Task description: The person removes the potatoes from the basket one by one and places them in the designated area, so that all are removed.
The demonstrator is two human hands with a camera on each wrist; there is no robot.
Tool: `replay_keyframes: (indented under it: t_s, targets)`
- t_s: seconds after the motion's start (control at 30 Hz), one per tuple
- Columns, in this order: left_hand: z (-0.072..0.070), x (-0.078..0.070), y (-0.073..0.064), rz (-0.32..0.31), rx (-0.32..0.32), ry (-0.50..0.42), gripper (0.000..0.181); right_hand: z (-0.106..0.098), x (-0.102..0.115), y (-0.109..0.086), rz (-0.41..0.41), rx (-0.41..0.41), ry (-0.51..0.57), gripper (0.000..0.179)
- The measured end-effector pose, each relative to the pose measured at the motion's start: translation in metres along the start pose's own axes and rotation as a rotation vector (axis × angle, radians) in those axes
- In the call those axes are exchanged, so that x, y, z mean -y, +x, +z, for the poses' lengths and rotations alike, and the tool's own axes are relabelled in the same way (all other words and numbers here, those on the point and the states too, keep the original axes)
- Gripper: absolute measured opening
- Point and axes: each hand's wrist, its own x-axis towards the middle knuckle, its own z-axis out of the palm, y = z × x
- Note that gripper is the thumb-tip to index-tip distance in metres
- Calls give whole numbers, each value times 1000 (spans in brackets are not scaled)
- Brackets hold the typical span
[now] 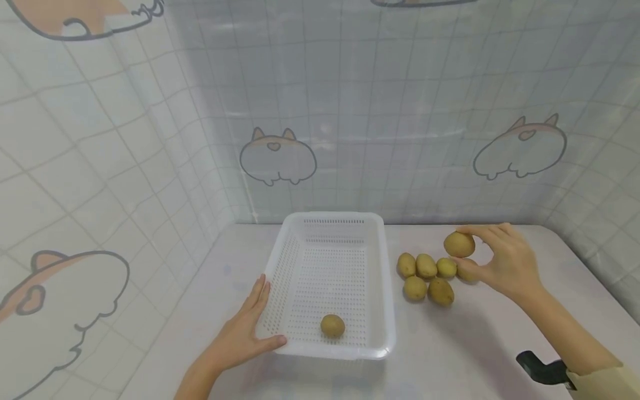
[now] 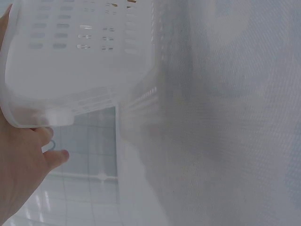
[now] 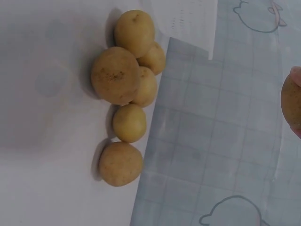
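A white perforated plastic basket (image 1: 387, 289) stands on the table, with one potato (image 1: 332, 326) lying near its front end. My left hand (image 1: 240, 336) rests on the basket's left front corner, thumb at the front rim and fingers along the left side; the left wrist view shows the same hand (image 2: 21, 165) at the basket's end (image 2: 70, 70). Between thumb and fingers, my right hand (image 1: 512, 264) pinches a potato (image 1: 459, 244), raised above the others. Several potatoes (image 1: 426, 266) lie close together right of the basket. In the right wrist view the held potato (image 3: 290, 101) is partly cut off.
The white table (image 1: 500, 333) meets a grid-patterned curtain (image 1: 350, 139) with cartoon drawings at the back and sides. A black strap-like piece (image 1: 545, 369) sits at the right wrist beside a beige sleeve (image 1: 602, 383).
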Motion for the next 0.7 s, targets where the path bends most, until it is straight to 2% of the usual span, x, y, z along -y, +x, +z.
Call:
replay_keyframes:
  t_s: [0.43, 0.57, 0.7]
  targets:
    - [-1, 1, -1, -1, 13, 2, 112, 2, -10, -19, 11, -16, -41, 68]
    - [-2, 1, -1, 1, 16, -2, 113, 1, -13, -24, 41, 26, -53, 70]
    - [-1, -1, 0, 0, 18, -1, 113, -1, -16, -29, 89, 122, -75, 56]
